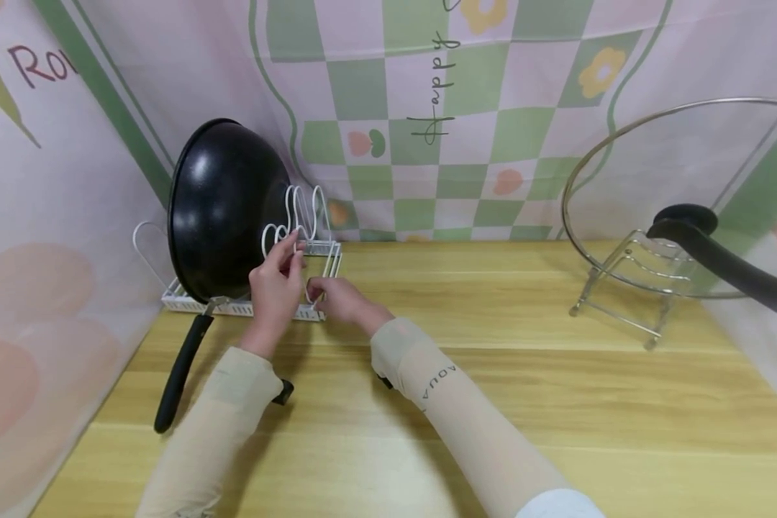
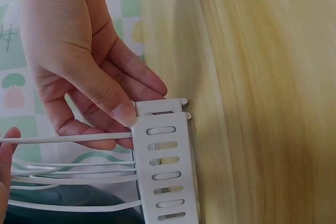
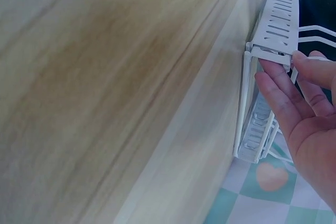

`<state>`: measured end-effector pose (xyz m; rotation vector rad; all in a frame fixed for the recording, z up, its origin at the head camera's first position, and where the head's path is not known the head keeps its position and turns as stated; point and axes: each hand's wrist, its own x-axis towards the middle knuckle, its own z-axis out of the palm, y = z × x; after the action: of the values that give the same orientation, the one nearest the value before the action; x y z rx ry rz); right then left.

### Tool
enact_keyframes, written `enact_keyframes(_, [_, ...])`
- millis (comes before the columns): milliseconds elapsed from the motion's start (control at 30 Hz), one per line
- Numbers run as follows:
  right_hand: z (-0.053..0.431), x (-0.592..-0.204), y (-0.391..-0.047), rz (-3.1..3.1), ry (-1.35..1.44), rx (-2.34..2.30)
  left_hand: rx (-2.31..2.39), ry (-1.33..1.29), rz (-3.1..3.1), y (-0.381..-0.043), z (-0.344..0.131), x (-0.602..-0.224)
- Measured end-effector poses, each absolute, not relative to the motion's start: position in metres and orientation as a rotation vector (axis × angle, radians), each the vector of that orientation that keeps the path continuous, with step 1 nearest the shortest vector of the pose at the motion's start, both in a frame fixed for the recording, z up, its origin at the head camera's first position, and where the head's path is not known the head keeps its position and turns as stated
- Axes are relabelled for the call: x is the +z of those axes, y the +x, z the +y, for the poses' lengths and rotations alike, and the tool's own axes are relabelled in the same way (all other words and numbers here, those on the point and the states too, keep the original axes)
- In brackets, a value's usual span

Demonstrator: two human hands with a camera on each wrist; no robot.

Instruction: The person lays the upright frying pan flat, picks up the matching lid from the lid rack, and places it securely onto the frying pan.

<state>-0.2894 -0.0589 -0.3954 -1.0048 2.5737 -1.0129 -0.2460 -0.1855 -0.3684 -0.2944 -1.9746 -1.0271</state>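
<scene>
A white wire divider (image 2: 63,138) stands up from the right end of a white pan rack (image 1: 228,309). My left hand (image 1: 275,288) pinches its upper part between thumb and fingers, and only those fingertips (image 2: 6,156) show at the edge of the left wrist view. Lower down, my right hand (image 1: 344,301) holds the divider's base at the slotted rail (image 2: 163,166). The right thumb (image 2: 123,114) lies at the rail's edge, its fingers bent behind. Left of both hands, a black wok (image 1: 223,208) leans on its side in the rack, black handle (image 1: 184,374) toward me.
More white wire dividers (image 1: 317,208) rise behind my left hand. At the right, a large glass lid (image 1: 628,165) with a black handle (image 1: 728,262) stands in a metal lid stand (image 1: 621,316). Patterned cloth (image 1: 421,115) hangs behind the wooden table (image 1: 466,316).
</scene>
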Motion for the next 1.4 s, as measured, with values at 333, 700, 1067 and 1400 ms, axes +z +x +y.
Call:
enact_keyframes(333, [-0.0564, -0.3947, -0.2898, 2.584, -1.019, -0.992, -1.044, -0.301, -1.944, -0.2468, -0.1825, -0.3704])
enact_keyframes(700, [-0.056, -0.3967, -0.2888, 2.598, -1.048, -0.978, -1.042, -0.308, -1.945, -0.2445, -0.1816, -0.3706])
enact_keyframes(1067, [-0.0575, -0.3975, -0.2887, 2.635, -1.082, -0.919, -1.039, -0.324, -1.969, -0.2468, -0.1844, -0.372])
enact_keyframes(1400, [-0.0581, -0.3965, -0.2901, 2.645, -1.105, -0.887, -1.041, -0.313, -1.967, -0.2478, -0.1852, -0.3718])
